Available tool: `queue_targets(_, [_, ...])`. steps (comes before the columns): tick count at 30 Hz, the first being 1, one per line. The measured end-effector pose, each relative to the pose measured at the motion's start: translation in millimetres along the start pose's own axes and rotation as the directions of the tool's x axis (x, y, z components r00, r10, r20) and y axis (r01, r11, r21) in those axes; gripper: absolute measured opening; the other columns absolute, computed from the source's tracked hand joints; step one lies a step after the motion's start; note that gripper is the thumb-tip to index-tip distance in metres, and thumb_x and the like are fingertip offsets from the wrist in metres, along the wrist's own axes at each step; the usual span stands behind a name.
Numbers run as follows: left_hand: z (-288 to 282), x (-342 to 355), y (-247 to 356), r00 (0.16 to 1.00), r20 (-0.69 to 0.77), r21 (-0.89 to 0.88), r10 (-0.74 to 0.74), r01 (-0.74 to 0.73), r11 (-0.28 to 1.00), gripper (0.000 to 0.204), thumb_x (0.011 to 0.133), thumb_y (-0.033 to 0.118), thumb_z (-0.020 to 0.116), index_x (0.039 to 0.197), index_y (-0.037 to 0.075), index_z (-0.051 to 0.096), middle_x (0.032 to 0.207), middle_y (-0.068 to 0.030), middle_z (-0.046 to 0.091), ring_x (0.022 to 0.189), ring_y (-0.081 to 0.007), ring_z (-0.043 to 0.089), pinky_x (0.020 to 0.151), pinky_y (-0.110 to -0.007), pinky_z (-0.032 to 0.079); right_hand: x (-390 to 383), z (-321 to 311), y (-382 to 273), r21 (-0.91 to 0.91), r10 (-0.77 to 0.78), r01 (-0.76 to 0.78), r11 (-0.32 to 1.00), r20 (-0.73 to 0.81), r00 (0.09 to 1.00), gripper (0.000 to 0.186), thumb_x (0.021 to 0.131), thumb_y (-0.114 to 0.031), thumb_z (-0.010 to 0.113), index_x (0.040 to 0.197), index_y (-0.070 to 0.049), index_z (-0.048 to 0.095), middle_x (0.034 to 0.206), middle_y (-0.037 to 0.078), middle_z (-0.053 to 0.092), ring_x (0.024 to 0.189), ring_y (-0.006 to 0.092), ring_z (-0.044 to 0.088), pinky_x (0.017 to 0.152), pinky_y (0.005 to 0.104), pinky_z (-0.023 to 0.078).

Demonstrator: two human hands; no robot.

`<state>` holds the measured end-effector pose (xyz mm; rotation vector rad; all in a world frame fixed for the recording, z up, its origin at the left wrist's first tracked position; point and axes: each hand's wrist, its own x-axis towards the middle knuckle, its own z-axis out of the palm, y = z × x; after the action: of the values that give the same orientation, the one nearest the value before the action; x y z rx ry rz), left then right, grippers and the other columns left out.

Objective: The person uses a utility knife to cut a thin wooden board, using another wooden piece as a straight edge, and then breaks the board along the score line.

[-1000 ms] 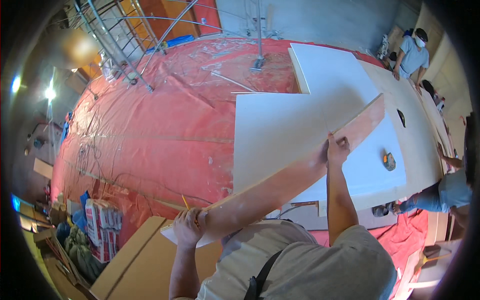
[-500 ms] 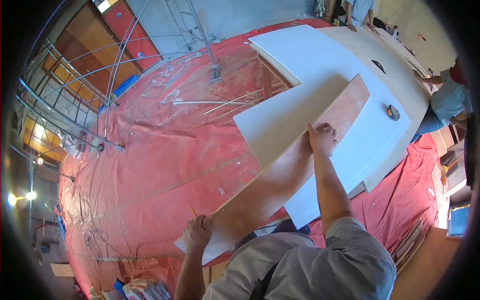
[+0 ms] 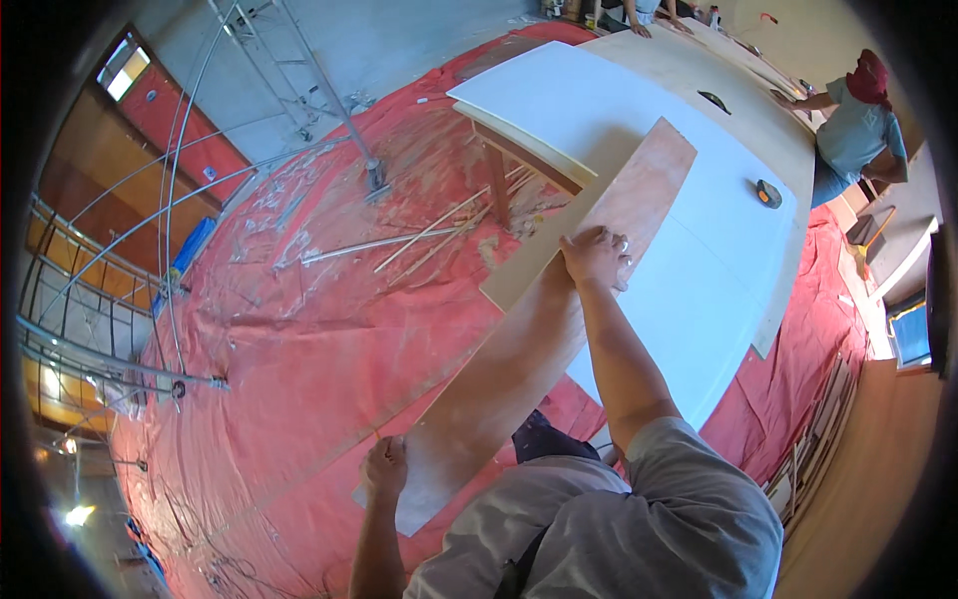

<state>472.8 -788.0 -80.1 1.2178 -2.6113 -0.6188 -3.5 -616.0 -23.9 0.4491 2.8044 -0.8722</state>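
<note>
A long reddish-brown board (image 3: 502, 364) with pale smudges slants from the lower left up across a white sheet (image 3: 699, 275). My left hand (image 3: 384, 464) is closed at the board's near left end, with a thin yellow pencil (image 3: 377, 435) sticking up from it. Farther along, my right hand (image 3: 596, 260) grips the board with its thumb by the left edge and fingers curled on top. A tape measure (image 3: 767, 194) rests on the white sheet, right of the board. The white sheet lies on a large beige panel (image 3: 738, 90) on a wooden-legged support.
Red plastic sheeting (image 3: 259, 419) covers the floor, with loose strips (image 3: 409, 243) beside the support. Metal scaffolding (image 3: 359, 150) stands at left. A co-worker (image 3: 853, 130) leans at the panel's right; another person's hands (image 3: 639, 25) rest at its far end. Board offcuts (image 3: 818, 449) lie at lower right.
The board in my hands has swung steeper, and my right hand has moved left and up in the picture. The view has shifted, carrying the scaffolding and panels leftward.
</note>
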Motion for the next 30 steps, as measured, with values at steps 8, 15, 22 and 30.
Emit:
queue_targets(8, [43, 101, -84, 0.979, 0.189, 0.066, 0.076, -0.090, 0.994, 0.036, 0.099, 0.041, 0.059, 0.093, 0.009, 0.072, 0.083, -0.0199, 0.071, 0.079, -0.0434, 0.070, 0.070, -0.052, 0.055, 38, 75, -36, -0.170, 0.049, -0.032, 0.985, 0.096, 0.994, 0.107, 0.075, -0.068, 0.075, 0.161, -0.021, 0.031, 0.169, 0.016, 0.018, 0.155, 0.0460, 0.015, 0.108, 0.0825, 0.026])
queue_targets(15, [33, 137, -55, 0.883, 0.469, -0.050, -0.001, 0.028, 0.998, 0.028, 0.099, 0.031, 0.056, 0.095, 0.009, 0.072, 0.081, -0.0208, 0.070, 0.075, -0.0413, 0.071, 0.067, -0.049, 0.055, 145, 43, -35, -0.261, 0.010, -0.047, 0.964, -0.141, 0.990, 0.100, 0.080, -0.073, 0.069, 0.160, -0.024, 0.034, 0.170, 0.019, 0.018, 0.156, 0.0464, 0.013, 0.113, 0.0784, 0.024])
queue_targets(22, [23, 166, -76, 0.914, 0.378, -0.177, 0.150, -0.088, 0.980, 0.021, 0.097, 0.021, 0.055, 0.089, 0.008, 0.070, 0.079, -0.0204, 0.068, 0.071, -0.0409, 0.068, 0.063, -0.046, 0.054, 165, 53, -76, -0.252, 0.120, -0.142, 0.957, -0.101, 0.988, 0.095, 0.084, -0.068, 0.067, 0.161, -0.026, 0.032, 0.170, 0.017, 0.017, 0.156, 0.0461, 0.010, 0.116, 0.0764, 0.022])
queue_targets(30, [25, 202, -76, 0.667, 0.735, -0.099, 0.122, -0.073, 0.992, 0.023, 0.099, 0.024, 0.056, 0.099, 0.009, 0.072, 0.093, -0.0161, 0.072, 0.086, -0.0387, 0.070, 0.079, -0.047, 0.057, 170, 61, -64, -0.331, 0.088, -0.137, 0.934, -0.159, 0.983, 0.090, 0.084, -0.069, 0.064, 0.159, -0.029, 0.036, 0.169, 0.008, 0.022, 0.155, 0.0428, 0.016, 0.115, 0.0753, 0.024])
